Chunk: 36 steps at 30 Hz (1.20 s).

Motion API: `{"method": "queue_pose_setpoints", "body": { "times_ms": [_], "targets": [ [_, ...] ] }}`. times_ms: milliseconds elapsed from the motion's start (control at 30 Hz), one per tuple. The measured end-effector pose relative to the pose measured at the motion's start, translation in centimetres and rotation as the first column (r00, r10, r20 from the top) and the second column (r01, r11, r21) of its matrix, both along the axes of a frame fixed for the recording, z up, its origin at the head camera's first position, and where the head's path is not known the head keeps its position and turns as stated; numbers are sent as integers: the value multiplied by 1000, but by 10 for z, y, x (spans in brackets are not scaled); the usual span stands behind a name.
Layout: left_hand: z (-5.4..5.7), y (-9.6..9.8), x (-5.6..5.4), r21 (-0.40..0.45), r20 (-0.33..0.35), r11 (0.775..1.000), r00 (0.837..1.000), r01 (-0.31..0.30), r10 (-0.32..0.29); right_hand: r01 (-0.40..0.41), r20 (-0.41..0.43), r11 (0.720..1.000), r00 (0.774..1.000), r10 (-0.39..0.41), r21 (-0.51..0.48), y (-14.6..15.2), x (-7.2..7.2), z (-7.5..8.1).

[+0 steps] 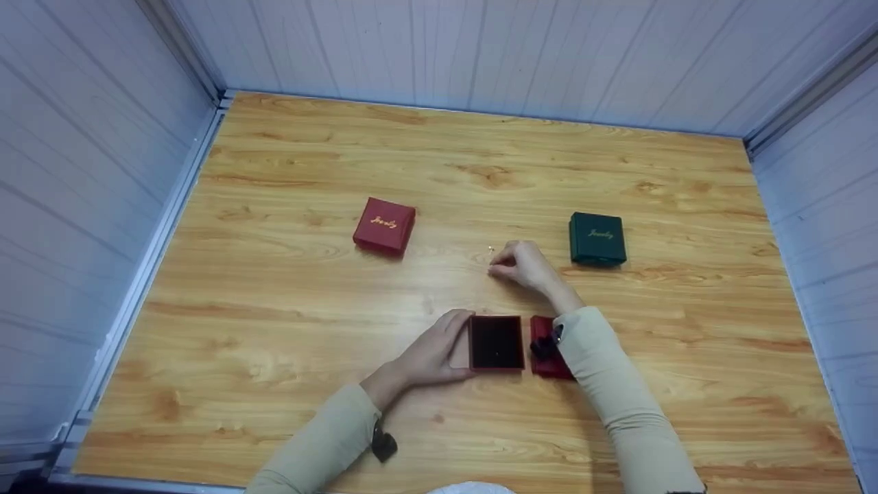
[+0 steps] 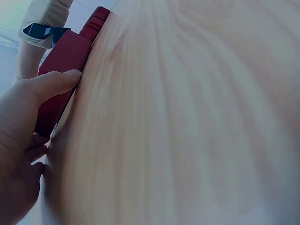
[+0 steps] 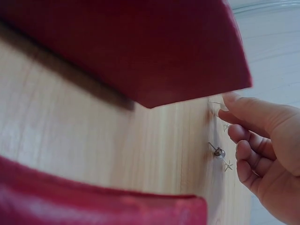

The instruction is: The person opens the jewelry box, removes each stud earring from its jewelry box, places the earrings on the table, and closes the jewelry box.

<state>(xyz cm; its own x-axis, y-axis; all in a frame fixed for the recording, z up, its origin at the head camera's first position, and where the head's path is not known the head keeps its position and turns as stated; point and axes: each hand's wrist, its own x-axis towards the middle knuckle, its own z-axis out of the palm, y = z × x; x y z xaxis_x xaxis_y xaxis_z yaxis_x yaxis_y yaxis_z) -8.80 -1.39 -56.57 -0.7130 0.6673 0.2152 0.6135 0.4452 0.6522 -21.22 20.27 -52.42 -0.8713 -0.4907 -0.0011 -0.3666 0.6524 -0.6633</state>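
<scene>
My left hand [image 1: 432,350] grips the red jewelry box base [image 1: 472,343] by its left side, thumb on the near edge and fingers at the far edge. The base lies open side up, showing a black insert [image 1: 496,342]. My right hand [image 1: 527,266] is beyond the base, pinching a small stud earring [image 3: 215,102] between thumb and forefinger. A tiny star [image 3: 226,127] shows just below those fingertips. A second earring [image 3: 218,152], with a round stud and star drop, lies on the table beside the curled fingers.
A red box lid [image 1: 539,363] lies right of the base, partly under the right sleeve [image 1: 617,384]. A closed red jewelry box [image 1: 384,225] stands at back left, a closed green one [image 1: 598,239] at back right. Pale panels [image 1: 439,55] wall the wooden table [image 1: 309,288].
</scene>
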Motion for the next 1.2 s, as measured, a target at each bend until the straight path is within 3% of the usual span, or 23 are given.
{"method": "queue_pose_setpoints", "body": {
  "times_ms": [767, 1200],
  "targets": [
    [0, 0, -1, -11, -18, 1000, 1000, -2, 2, 26, -11, 1000, 1000, -26, -12, 1, 0, 1],
    [0, 0, -1, 13, -21, 1000, 1000, 9, -8, 68, -14, 997, 998, -68, -33, 4, 10, 26]
  ]
}}
